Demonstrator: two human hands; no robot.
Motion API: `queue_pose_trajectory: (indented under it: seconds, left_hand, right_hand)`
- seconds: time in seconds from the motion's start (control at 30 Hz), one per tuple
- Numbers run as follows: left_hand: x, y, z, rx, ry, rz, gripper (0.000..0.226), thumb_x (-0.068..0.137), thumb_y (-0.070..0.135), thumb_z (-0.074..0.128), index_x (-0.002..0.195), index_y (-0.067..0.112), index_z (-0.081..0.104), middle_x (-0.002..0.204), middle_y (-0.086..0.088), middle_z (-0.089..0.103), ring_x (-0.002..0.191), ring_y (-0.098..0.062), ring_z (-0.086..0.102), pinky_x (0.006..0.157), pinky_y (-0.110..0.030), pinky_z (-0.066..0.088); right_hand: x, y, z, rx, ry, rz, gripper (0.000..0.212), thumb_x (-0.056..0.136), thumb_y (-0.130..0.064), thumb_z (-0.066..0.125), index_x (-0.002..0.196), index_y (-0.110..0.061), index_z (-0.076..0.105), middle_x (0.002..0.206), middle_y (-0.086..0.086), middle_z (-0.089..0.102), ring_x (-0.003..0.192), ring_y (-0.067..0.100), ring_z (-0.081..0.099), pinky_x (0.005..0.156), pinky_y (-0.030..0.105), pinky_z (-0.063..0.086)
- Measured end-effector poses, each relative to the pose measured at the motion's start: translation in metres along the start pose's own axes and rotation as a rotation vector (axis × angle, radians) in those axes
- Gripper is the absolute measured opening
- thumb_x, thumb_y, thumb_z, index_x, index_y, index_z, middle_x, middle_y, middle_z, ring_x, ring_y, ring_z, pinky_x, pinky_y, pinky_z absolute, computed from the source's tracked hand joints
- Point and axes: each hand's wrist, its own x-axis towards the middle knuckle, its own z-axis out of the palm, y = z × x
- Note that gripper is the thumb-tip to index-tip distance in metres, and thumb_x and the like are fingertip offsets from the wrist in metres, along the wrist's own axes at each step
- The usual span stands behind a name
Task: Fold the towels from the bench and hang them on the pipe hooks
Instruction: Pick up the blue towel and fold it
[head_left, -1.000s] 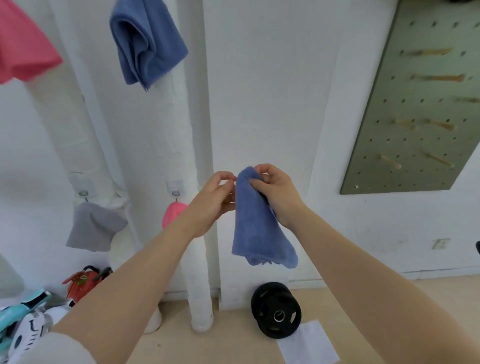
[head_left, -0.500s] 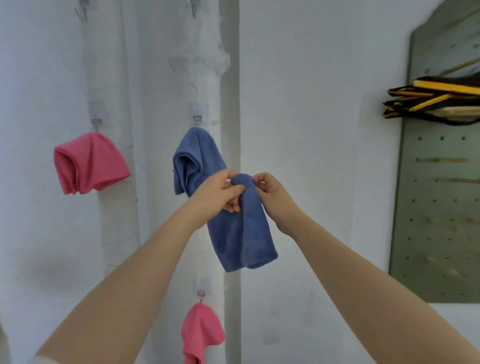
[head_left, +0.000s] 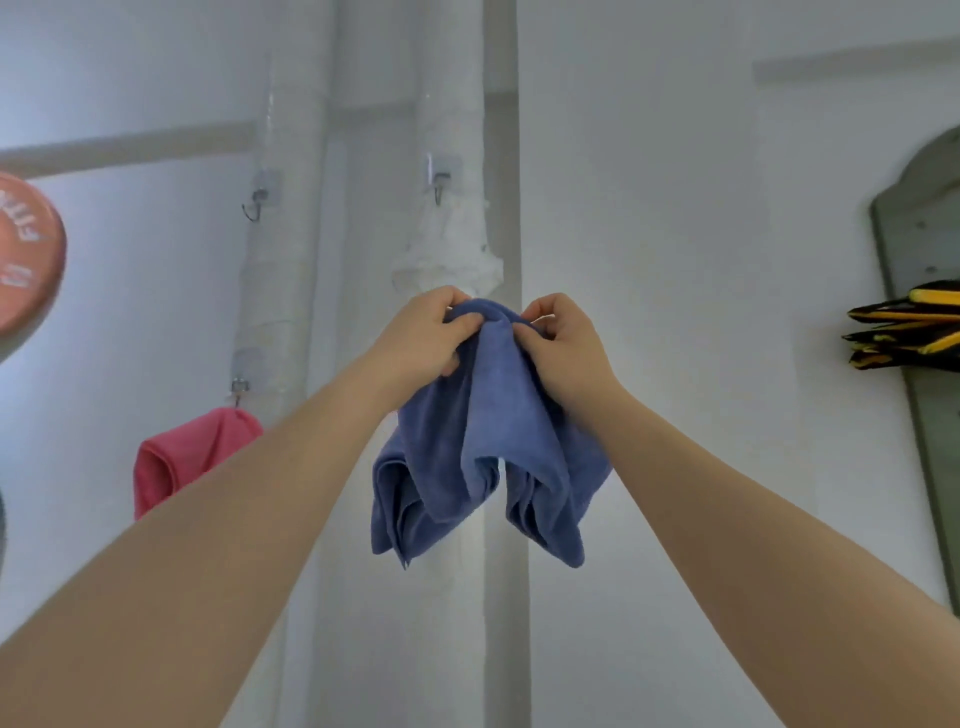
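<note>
White wall (head_left: 649, 208), two wrapped pipes (head_left: 280, 291) with hooks (head_left: 439, 187). Both hands' fingers (head_left: 457, 325) pinch a blue towel (head_left: 483, 441); a pink towel (head_left: 187, 452) hangs left.

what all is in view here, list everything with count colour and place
blue towel: 1 or 2, cannot tell, blue, centre, bunched in both hands in front of the right pipe
pink towel: 1, pink, lower left, hanging from a hook on the left pipe
bare hooks: 2, metal, one high on each pipe
pipes: 2, white, wrapped, running up the wall
round disc: 1, orange-red with white letters, left edge
pegboard: 1, grey-green, right edge
striped bundle: 1, black and yellow, on the pegboard
left hand: 1, grip on the towel's top
right hand: 1, grip on the towel's top
</note>
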Motion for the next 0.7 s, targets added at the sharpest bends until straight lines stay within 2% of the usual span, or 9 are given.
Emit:
queue_pose_trajectory:
  seconds: [0.07,0.17,0.3,0.37,0.43,0.53,0.57,0.7]
  left_hand:
    - [0.027,-0.005,-0.003,-0.018,0.057,0.034,0.012,0.094,0.017,0.046,0.084,0.019,0.052,0.055,0.002,0.045,0.040,-0.011,0.034,0.042,-0.022,0.031]
    - [0.070,-0.019,-0.008,-0.012,0.138,0.072,0.011,0.094,0.017,0.045,0.086,0.020,0.052,0.057,0.001,0.046,0.040,-0.011,0.034,0.040,-0.020,0.031]
    - [0.125,-0.039,-0.024,0.024,0.252,0.131,0.009,0.094,0.018,0.046,0.088,0.021,0.053,0.066,-0.002,0.054,0.053,-0.014,0.045,0.049,-0.024,0.039]
    - [0.150,-0.048,-0.033,0.069,0.279,0.144,0.008,0.095,0.019,0.045,0.094,0.019,0.053,0.075,-0.001,0.058,0.063,-0.012,0.051,0.052,-0.019,0.043]
    - [0.177,-0.059,-0.040,0.083,0.276,0.148,0.008,0.096,0.018,0.044,0.092,0.018,0.051,0.071,-0.002,0.054,0.057,-0.011,0.047,0.042,-0.014,0.040]
    - [0.218,-0.074,-0.050,0.091,0.300,0.151,0.016,0.096,0.016,0.044,0.081,0.021,0.048,0.061,-0.004,0.045,0.043,-0.010,0.039,0.037,-0.016,0.034]
    - [0.232,-0.078,-0.053,0.102,0.324,0.161,0.016,0.095,0.015,0.043,0.080,0.021,0.048,0.062,-0.004,0.045,0.044,-0.010,0.039,0.039,-0.018,0.035]
    - [0.282,-0.078,-0.063,0.142,0.423,0.198,0.009,0.093,0.018,0.046,0.085,0.020,0.047,0.077,0.000,0.052,0.068,-0.012,0.047,0.060,-0.022,0.041]
  right_hand:
    - [0.032,0.005,0.012,0.041,0.007,-0.048,0.013,0.086,-0.017,0.057,0.080,-0.023,0.047,0.077,0.001,0.056,0.067,0.014,0.052,0.065,0.026,0.043]
    - [0.082,0.016,0.030,0.096,0.023,-0.112,0.018,0.086,-0.014,0.055,0.075,-0.022,0.043,0.070,-0.003,0.049,0.062,0.011,0.045,0.061,0.023,0.040]
    - [0.149,0.022,0.055,0.077,-0.003,-0.226,0.021,0.088,-0.015,0.054,0.073,-0.023,0.042,0.067,-0.004,0.047,0.061,0.011,0.044,0.060,0.022,0.039]
    - [0.180,0.025,0.068,0.068,-0.009,-0.297,0.017,0.089,-0.013,0.051,0.077,-0.024,0.046,0.069,-0.004,0.050,0.065,0.010,0.048,0.063,0.019,0.042]
    - [0.211,0.028,0.077,0.042,0.018,-0.389,0.011,0.090,-0.009,0.047,0.086,-0.019,0.052,0.071,-0.006,0.053,0.067,0.008,0.050,0.060,0.008,0.040]
    - [0.258,0.031,0.087,0.010,0.067,-0.463,0.015,0.090,-0.008,0.046,0.095,-0.011,0.060,0.082,-0.001,0.060,0.075,0.011,0.053,0.059,0.005,0.037]
    - [0.274,0.031,0.092,0.014,0.074,-0.466,0.016,0.090,-0.008,0.046,0.097,-0.010,0.061,0.086,0.001,0.061,0.078,0.013,0.054,0.061,0.006,0.038]
    - [0.325,0.024,0.108,0.034,0.134,-0.485,0.019,0.090,-0.007,0.046,0.098,-0.007,0.063,0.093,0.004,0.062,0.085,0.015,0.055,0.076,0.020,0.043]
